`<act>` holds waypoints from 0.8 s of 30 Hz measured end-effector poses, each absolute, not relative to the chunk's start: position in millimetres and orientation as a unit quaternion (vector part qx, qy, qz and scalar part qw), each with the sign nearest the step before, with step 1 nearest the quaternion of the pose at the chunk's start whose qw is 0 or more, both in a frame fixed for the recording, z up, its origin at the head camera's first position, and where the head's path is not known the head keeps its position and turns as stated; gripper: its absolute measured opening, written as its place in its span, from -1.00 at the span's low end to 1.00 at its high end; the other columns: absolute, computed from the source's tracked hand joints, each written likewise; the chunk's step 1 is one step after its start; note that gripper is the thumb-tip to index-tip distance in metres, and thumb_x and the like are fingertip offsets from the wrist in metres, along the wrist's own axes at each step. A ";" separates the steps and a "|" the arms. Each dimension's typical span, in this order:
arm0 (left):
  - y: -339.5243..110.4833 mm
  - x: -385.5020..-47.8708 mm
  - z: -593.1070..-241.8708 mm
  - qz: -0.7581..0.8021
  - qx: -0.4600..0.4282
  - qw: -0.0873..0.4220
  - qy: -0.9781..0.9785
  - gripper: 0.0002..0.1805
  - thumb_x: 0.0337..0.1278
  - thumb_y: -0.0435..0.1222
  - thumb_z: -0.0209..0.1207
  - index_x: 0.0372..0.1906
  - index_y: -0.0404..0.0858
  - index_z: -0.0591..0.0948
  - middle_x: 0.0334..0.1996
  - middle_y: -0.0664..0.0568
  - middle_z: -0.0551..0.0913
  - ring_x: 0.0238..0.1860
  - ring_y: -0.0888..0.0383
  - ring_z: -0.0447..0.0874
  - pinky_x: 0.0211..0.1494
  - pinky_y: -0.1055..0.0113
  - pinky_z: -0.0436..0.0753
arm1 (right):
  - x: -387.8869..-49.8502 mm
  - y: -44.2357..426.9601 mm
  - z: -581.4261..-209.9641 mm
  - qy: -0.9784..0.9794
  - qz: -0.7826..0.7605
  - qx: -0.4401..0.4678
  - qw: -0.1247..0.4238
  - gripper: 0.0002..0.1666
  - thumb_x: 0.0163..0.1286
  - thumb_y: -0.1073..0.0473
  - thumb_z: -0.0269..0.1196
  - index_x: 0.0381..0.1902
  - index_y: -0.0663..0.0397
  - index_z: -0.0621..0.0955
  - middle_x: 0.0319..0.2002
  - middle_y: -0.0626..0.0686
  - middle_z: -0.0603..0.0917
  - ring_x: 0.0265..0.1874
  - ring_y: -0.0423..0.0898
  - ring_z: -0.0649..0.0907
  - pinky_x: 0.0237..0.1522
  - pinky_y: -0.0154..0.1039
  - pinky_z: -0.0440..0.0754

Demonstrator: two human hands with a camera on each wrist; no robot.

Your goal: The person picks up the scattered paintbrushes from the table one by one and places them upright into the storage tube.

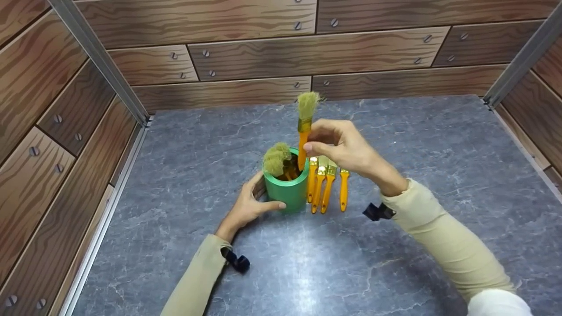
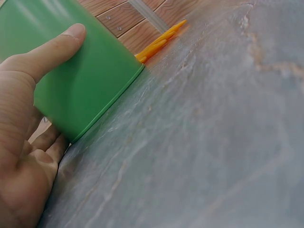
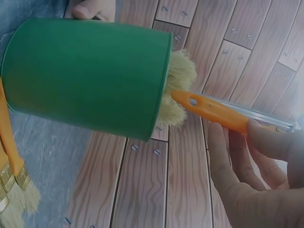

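A person's two bare hands work at a marbled grey table [image 1: 197, 175], seen from above. The left hand [image 1: 249, 205] steadies a green cylindrical container [image 1: 287, 193] that stands upright near the middle of the table; its thumb lies across the near side, and its fingers curve round the left side, low down. The right hand [image 1: 349, 145] is raised over the right edge of the container and pinches one paintbrush [image 1: 304, 127] by its orange handle, between thumb and fingertips. That brush is held nearly upright, pale yellowish bristles at the top, with the end of its handle at the container's mouth; in the right wrist view that end appears just off the rim, overlapping the bristles behind it.

Inside the container, more brushes [image 1: 276, 159] stand bristles up, bunched toward the left of the opening; they crowd together too closely to count. On the table just to the container's right lie four orange-handled paintbrushes [image 1: 319, 191], handles pointing toward the person: three close together, one slightly apart on the right.

Both arms wear pale beige sleeves [image 1: 195, 278], with a small black device [image 1: 239, 263] at each wrist. Behind and at both sides rise wood-plank-patterned walls [image 1: 263, 57] with grey metal posts [image 1: 101, 61] at the corners
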State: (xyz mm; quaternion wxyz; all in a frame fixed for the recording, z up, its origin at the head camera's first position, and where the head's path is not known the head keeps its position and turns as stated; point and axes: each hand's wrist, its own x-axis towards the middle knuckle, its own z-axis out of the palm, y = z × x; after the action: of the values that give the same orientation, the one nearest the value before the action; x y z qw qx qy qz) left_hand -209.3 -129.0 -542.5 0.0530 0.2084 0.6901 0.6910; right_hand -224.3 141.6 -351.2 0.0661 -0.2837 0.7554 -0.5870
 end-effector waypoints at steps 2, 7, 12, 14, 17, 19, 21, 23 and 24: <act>-128.9 -209.4 -542.4 0.692 0.209 0.053 0.689 0.13 -0.05 -0.41 0.65 0.66 -0.06 0.32 0.54 0.02 0.49 0.57 0.04 0.41 0.68 0.08 0.36 | -223.3 139.7 -353.0 0.755 -0.585 -0.288 0.070 -0.83 0.49 0.43 0.33 -0.01 0.34 0.72 -0.11 0.26 0.81 -0.18 0.08 0.84 0.01 0.02 0.87; -129.3 -209.4 -542.9 0.693 0.214 0.054 0.687 0.12 -0.05 -0.42 0.65 0.65 -0.06 0.33 0.54 0.02 0.50 0.57 0.03 0.42 0.68 0.07 0.37 | -221.7 135.3 -358.6 0.759 -0.576 -0.294 0.076 -0.80 0.49 0.41 0.34 0.03 0.31 0.73 -0.09 0.23 0.82 -0.16 0.04 0.84 0.02 0.06 0.86; -129.7 -209.8 -543.7 0.691 0.218 0.053 0.687 0.11 -0.04 -0.40 0.65 0.65 -0.05 0.34 0.53 0.03 0.50 0.56 0.03 0.43 0.67 0.08 0.39 | -221.1 130.4 -366.2 0.769 -0.557 -0.306 0.075 -0.77 0.48 0.37 0.37 0.04 0.35 0.74 -0.10 0.19 0.83 -0.16 0.04 0.82 -0.02 -0.13 0.86; -129.8 -209.5 -543.8 0.689 0.220 0.053 0.688 0.11 -0.03 -0.38 0.65 0.65 -0.05 0.33 0.53 0.02 0.50 0.56 0.03 0.43 0.67 0.07 0.39 | -220.3 128.8 -368.8 0.774 -0.548 -0.308 0.074 -0.77 0.48 0.34 0.39 0.05 0.32 0.75 -0.10 0.17 0.84 -0.14 0.03 0.82 -0.03 -0.19 0.84; -130.0 -209.1 -543.8 0.687 0.222 0.055 0.690 0.10 -0.02 -0.36 0.65 0.65 -0.03 0.34 0.52 0.02 0.51 0.56 0.02 0.43 0.66 0.06 0.40 | -218.6 127.7 -371.2 0.780 -0.540 -0.305 0.079 -0.78 0.48 0.31 0.41 0.04 0.23 0.77 -0.09 0.13 0.84 -0.11 0.02 0.82 -0.01 -0.19 0.83; -130.0 -209.1 -543.7 0.687 0.224 0.056 0.689 0.09 -0.01 -0.36 0.64 0.65 -0.02 0.33 0.52 0.01 0.51 0.56 0.02 0.43 0.66 0.05 0.41 | -217.7 127.5 -372.1 0.780 -0.542 -0.300 0.086 -0.78 0.46 0.30 0.43 0.03 0.20 0.77 -0.07 0.13 0.83 -0.07 0.02 0.82 0.03 -0.16 0.84; -129.9 -209.2 -543.4 0.686 0.224 0.055 0.690 0.09 -0.01 -0.36 0.64 0.65 -0.01 0.34 0.52 0.01 0.52 0.55 0.02 0.44 0.66 0.05 0.41 | -217.2 127.7 -372.5 0.779 -0.545 -0.295 0.093 -0.75 0.44 0.29 0.45 0.06 0.17 0.76 -0.02 0.13 0.82 -0.02 0.03 0.82 0.08 -0.11 0.84; -130.0 -209.3 -543.2 0.686 0.223 0.056 0.691 0.08 -0.01 -0.36 0.64 0.64 -0.02 0.35 0.51 0.02 0.53 0.55 0.03 0.45 0.66 0.05 0.41 | -217.1 128.2 -372.7 0.777 -0.550 -0.291 0.099 -0.69 0.43 0.29 0.46 0.10 0.17 0.75 0.05 0.13 0.79 0.03 0.04 0.81 0.14 -0.06 0.83; -130.2 -209.3 -543.2 0.686 0.221 0.055 0.692 0.08 -0.01 -0.37 0.65 0.63 -0.03 0.35 0.50 0.02 0.54 0.54 0.03 0.46 0.66 0.06 0.42 | -217.1 128.4 -372.6 0.776 -0.551 -0.290 0.100 -0.68 0.43 0.29 0.46 0.12 0.18 0.74 0.07 0.13 0.78 0.05 0.05 0.81 0.15 -0.06 0.82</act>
State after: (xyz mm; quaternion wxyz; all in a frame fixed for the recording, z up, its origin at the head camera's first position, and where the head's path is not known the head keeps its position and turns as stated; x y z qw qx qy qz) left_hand -209.3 -130.2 -543.2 0.0553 0.2205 0.6916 0.6856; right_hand -217.1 128.4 -372.6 0.1004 -0.2897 0.7761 -0.5510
